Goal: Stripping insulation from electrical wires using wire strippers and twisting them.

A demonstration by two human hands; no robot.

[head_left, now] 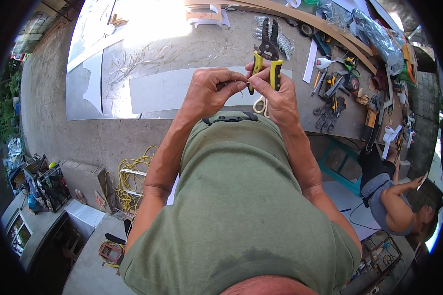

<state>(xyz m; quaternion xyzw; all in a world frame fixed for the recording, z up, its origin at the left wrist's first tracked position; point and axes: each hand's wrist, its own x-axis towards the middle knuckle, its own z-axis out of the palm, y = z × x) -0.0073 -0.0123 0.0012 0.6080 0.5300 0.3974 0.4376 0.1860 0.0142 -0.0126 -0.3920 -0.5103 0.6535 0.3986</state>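
Head view: my right hand (276,93) has its grip clamped on the yellow-handled wire stripper (267,54), jaws pointing away over the bench (182,54). My left hand (209,91) has its grip pinched together on a thin wire end (243,84), touching the right fingertips. White-handled scissors (261,105) lie just under the hands, hand tools (334,93) to the right.
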